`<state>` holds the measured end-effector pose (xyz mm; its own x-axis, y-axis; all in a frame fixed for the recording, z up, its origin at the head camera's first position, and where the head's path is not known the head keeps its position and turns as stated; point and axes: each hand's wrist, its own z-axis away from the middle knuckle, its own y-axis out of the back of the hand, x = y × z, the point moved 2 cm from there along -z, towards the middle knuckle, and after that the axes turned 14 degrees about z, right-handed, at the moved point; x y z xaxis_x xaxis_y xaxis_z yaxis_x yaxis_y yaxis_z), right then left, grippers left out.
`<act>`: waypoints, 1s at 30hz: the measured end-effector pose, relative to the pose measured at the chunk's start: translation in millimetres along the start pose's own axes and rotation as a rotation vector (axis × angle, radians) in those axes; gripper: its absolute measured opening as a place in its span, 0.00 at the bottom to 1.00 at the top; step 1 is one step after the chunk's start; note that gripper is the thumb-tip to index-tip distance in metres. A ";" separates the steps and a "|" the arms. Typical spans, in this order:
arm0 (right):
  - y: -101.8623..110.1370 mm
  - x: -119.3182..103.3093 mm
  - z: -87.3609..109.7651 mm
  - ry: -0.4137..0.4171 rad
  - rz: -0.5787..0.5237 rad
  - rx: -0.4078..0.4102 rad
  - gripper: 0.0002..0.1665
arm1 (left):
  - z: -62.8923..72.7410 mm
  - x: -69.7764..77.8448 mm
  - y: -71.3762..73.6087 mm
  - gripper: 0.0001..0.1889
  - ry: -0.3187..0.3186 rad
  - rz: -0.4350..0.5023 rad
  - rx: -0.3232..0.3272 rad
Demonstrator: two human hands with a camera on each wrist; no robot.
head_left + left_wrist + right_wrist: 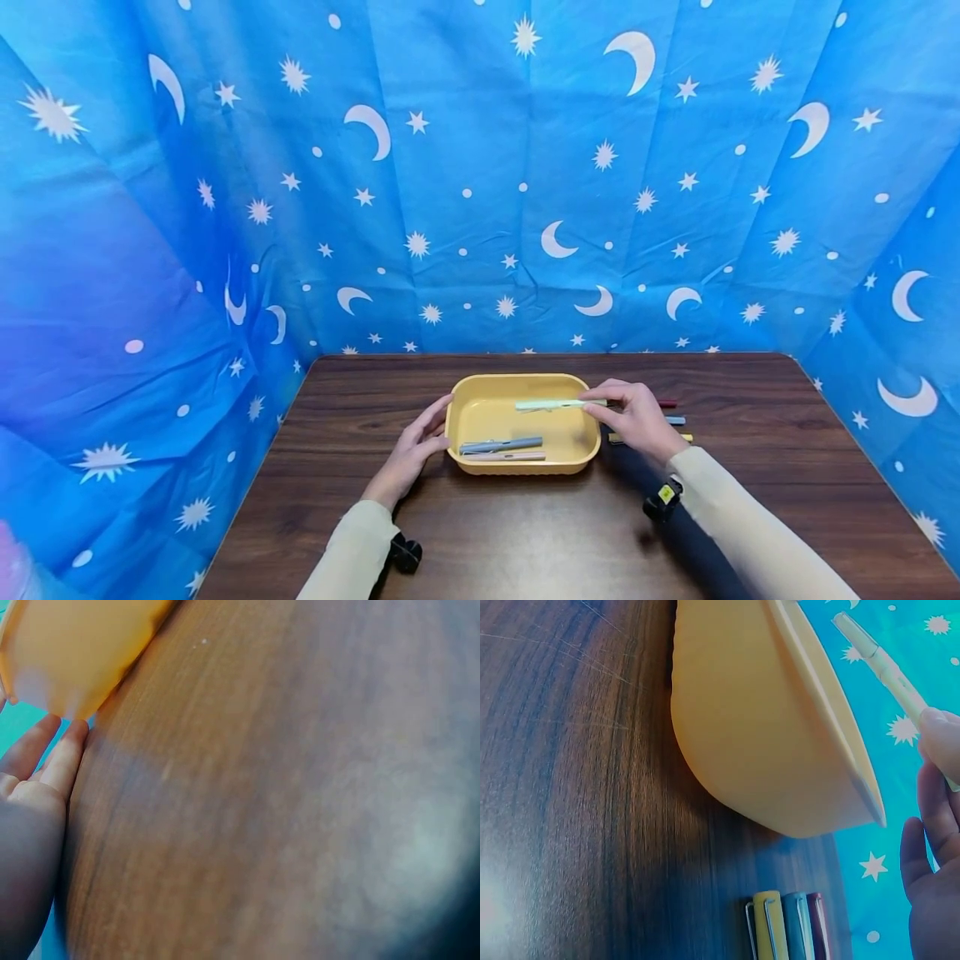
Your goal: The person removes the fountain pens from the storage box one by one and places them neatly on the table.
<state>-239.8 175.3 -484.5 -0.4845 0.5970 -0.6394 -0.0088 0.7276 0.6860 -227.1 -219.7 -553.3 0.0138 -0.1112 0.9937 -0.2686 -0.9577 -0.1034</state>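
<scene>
A pale green pen (551, 405) is pinched in my right hand (637, 417), its length reaching out over the far right part of a yellow tray (525, 468). In the right wrist view the pen (889, 675) stands above the tray's rim, thumb and fingers at one end. Inside the tray, toward the front left, lie a blue-grey pen (502, 445) and a pale pinkish pen (504, 457) side by side. My left hand (408, 450) touches the tray's left end with its fingers extended; in the left wrist view its fingertips (75, 729) meet the tray wall.
Right of the tray, a yellow pen (769, 926), a blue pen (798, 926) and a dark red pen (819, 926) lie in a row, partly behind my right hand in the head view. The brown wooden table (525, 542) ends at a blue curtain (480, 208).
</scene>
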 end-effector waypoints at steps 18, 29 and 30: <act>31.8 22.3 32.2 -0.110 -0.018 0.084 0.10 | -1.6 -1.5 -0.1 0.36 0.004 0.000 0.007; 42.2 34.2 55.4 -0.159 0.020 0.143 0.08 | -0.1 0.3 -0.6 0.36 0.005 0.013 -0.007; 43.5 35.0 57.6 -0.156 0.026 0.149 0.08 | -0.4 0.2 -0.7 0.36 0.003 0.014 -0.007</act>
<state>-206.8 247.3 -497.0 -0.3418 0.6525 -0.6763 0.1368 0.7465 0.6512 -227.3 -219.0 -553.0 0.0074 -0.1235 0.9923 -0.2759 -0.9541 -0.1166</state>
